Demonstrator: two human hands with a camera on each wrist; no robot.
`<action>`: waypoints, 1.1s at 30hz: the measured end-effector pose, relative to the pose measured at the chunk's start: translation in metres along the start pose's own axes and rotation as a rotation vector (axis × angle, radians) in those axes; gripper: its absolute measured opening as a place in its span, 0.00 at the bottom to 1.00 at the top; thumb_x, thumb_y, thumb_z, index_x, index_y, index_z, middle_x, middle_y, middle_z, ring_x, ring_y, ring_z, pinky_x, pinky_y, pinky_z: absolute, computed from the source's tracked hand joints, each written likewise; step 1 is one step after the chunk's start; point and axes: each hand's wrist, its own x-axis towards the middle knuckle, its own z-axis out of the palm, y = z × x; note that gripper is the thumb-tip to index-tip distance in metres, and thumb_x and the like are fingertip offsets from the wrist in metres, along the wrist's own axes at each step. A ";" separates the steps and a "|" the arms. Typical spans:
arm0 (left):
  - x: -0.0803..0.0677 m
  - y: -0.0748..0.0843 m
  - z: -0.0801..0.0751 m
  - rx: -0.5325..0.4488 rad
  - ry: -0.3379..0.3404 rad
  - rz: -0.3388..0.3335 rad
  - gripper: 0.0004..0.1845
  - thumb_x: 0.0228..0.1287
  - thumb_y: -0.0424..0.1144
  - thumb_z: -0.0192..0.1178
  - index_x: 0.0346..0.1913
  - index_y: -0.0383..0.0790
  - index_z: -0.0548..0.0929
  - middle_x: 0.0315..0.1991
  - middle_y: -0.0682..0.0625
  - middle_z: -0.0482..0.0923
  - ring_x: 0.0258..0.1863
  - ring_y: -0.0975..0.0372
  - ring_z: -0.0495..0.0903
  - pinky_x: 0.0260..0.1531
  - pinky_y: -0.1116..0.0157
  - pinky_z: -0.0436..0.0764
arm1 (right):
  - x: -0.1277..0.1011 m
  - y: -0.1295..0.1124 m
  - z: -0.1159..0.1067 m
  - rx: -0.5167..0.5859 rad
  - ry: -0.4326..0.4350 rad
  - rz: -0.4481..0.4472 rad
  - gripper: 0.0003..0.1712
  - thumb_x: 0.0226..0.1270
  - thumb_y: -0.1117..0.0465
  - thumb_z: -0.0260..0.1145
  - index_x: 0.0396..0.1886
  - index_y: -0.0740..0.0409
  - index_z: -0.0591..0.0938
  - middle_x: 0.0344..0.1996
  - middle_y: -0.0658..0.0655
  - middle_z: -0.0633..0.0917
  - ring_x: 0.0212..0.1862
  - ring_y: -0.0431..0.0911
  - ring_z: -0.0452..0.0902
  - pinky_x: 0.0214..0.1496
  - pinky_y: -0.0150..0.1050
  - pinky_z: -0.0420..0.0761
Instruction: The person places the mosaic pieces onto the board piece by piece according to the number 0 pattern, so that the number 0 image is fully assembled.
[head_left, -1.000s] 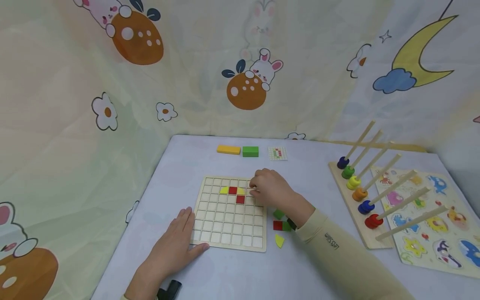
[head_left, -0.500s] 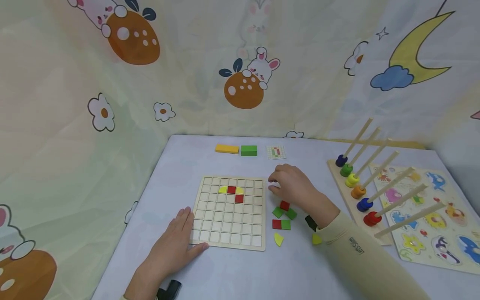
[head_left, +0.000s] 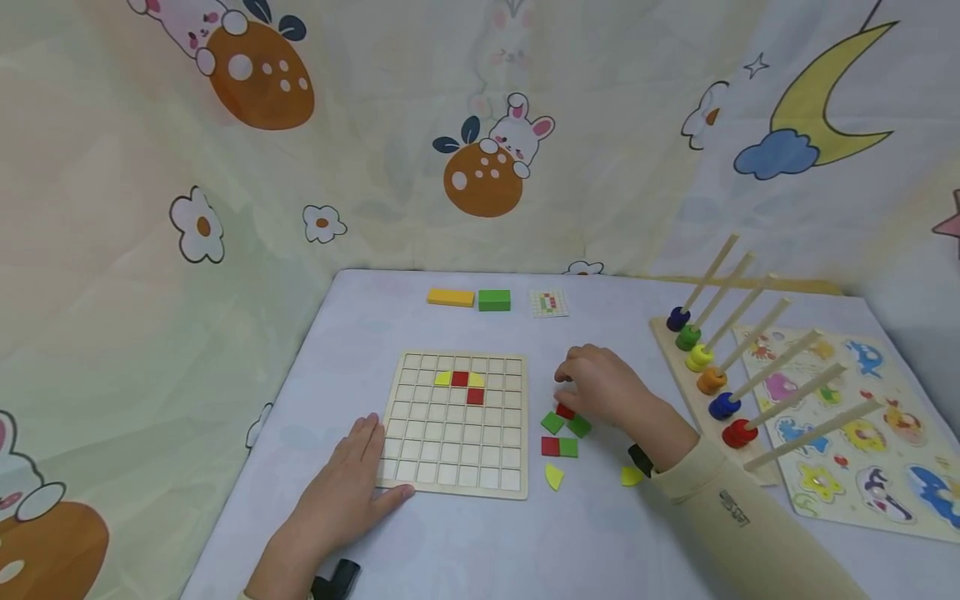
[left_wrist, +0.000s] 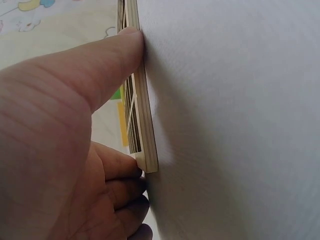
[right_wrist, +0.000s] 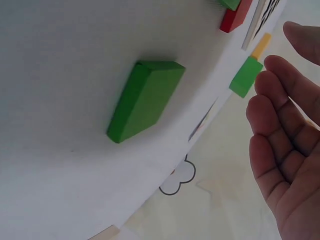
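Broadest, a white table (head_left: 465, 550); on it, flat near the middle, a square grid board (head_left: 453, 432). At the board's left edge, the left hand (head_left: 341, 492): fingers straight, thumb against the near edge, steadying by the look of it, with nothing in the grip. Well over to the right, above the table and past the board's right edge, the right hand (head_left: 603, 383): fingers softly bent, thumb apart, a moderately wide gap with nothing in it. Of the two, clearly the nearer to the loose tiles.

Closest to that gap, a red tile (head_left: 565, 412), below and slightly left of the thumb tip; contact impossible to tell. Just nearer, to its left and right, a green tile (head_left: 552, 422) and a second green tile (head_left: 579, 426), both askew to the board. All roughly square, so no clear long axis. From the right grip, then: downward, nearward and a little left.
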 end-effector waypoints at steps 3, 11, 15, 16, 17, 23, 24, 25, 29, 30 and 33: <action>0.000 0.000 0.000 0.000 -0.002 0.002 0.59 0.65 0.68 0.65 0.82 0.29 0.53 0.86 0.37 0.46 0.86 0.42 0.45 0.82 0.41 0.57 | -0.002 0.002 0.003 -0.002 -0.022 0.002 0.15 0.62 0.52 0.80 0.45 0.54 0.93 0.37 0.51 0.87 0.40 0.45 0.77 0.46 0.42 0.83; 0.000 0.001 -0.002 -0.006 -0.003 -0.002 0.60 0.64 0.68 0.66 0.82 0.30 0.53 0.86 0.37 0.47 0.86 0.42 0.45 0.81 0.41 0.57 | -0.006 0.008 0.011 -0.025 -0.068 -0.030 0.14 0.58 0.51 0.82 0.40 0.52 0.93 0.34 0.49 0.86 0.38 0.43 0.76 0.45 0.41 0.83; 0.000 0.000 0.000 -0.001 0.002 0.000 0.60 0.64 0.69 0.66 0.82 0.30 0.54 0.86 0.37 0.47 0.86 0.42 0.45 0.81 0.41 0.57 | -0.007 0.010 0.015 -0.041 -0.071 -0.036 0.13 0.58 0.51 0.82 0.38 0.52 0.93 0.32 0.47 0.84 0.36 0.42 0.74 0.43 0.40 0.81; 0.000 -0.001 0.000 -0.001 0.001 -0.001 0.60 0.64 0.69 0.65 0.83 0.30 0.53 0.86 0.37 0.47 0.86 0.43 0.45 0.81 0.41 0.57 | -0.007 0.010 0.015 -0.045 -0.071 -0.034 0.13 0.58 0.51 0.82 0.38 0.52 0.93 0.31 0.47 0.83 0.35 0.42 0.73 0.43 0.40 0.80; 0.000 -0.001 0.000 -0.001 0.000 -0.002 0.60 0.64 0.69 0.65 0.83 0.30 0.53 0.86 0.37 0.47 0.86 0.43 0.45 0.81 0.41 0.57 | -0.007 0.009 0.016 -0.048 -0.074 -0.032 0.13 0.58 0.51 0.82 0.37 0.52 0.93 0.30 0.47 0.83 0.35 0.42 0.73 0.42 0.40 0.80; 0.000 0.000 0.000 -0.007 -0.011 -0.012 0.61 0.63 0.70 0.65 0.83 0.31 0.53 0.86 0.38 0.46 0.86 0.43 0.45 0.82 0.41 0.57 | -0.003 0.010 0.018 -0.026 -0.070 -0.010 0.13 0.57 0.53 0.83 0.39 0.53 0.93 0.30 0.48 0.82 0.35 0.43 0.73 0.41 0.38 0.80; 0.000 0.000 0.000 -0.007 -0.010 -0.010 0.61 0.63 0.70 0.65 0.83 0.31 0.53 0.86 0.38 0.46 0.86 0.43 0.45 0.82 0.41 0.57 | -0.002 0.011 0.019 -0.019 -0.065 -0.006 0.13 0.57 0.53 0.83 0.40 0.53 0.93 0.31 0.48 0.83 0.35 0.43 0.73 0.41 0.38 0.80; 0.000 0.000 0.000 -0.007 -0.010 -0.008 0.60 0.63 0.70 0.65 0.83 0.31 0.53 0.86 0.38 0.46 0.86 0.43 0.45 0.82 0.41 0.57 | -0.001 0.012 0.019 -0.014 -0.059 -0.004 0.14 0.58 0.54 0.83 0.41 0.53 0.93 0.31 0.49 0.83 0.35 0.44 0.73 0.41 0.38 0.80; 0.000 0.000 0.000 -0.007 -0.008 -0.004 0.60 0.64 0.69 0.65 0.83 0.30 0.53 0.86 0.38 0.46 0.86 0.43 0.45 0.82 0.41 0.57 | 0.002 0.017 0.019 -0.010 -0.047 0.000 0.14 0.59 0.54 0.82 0.42 0.54 0.93 0.32 0.48 0.84 0.36 0.44 0.74 0.42 0.39 0.80; 0.000 0.000 0.000 -0.008 -0.008 -0.003 0.60 0.64 0.69 0.65 0.83 0.30 0.53 0.86 0.38 0.46 0.86 0.43 0.45 0.82 0.41 0.57 | 0.002 0.018 0.019 -0.011 -0.047 0.003 0.14 0.59 0.54 0.82 0.43 0.53 0.93 0.32 0.48 0.84 0.36 0.44 0.74 0.43 0.39 0.80; 0.000 0.000 0.000 -0.011 -0.009 -0.005 0.60 0.64 0.69 0.65 0.83 0.30 0.53 0.86 0.38 0.46 0.86 0.43 0.45 0.82 0.41 0.57 | 0.003 0.021 0.017 -0.011 -0.052 0.007 0.14 0.59 0.54 0.81 0.42 0.54 0.93 0.33 0.48 0.84 0.37 0.44 0.75 0.44 0.42 0.81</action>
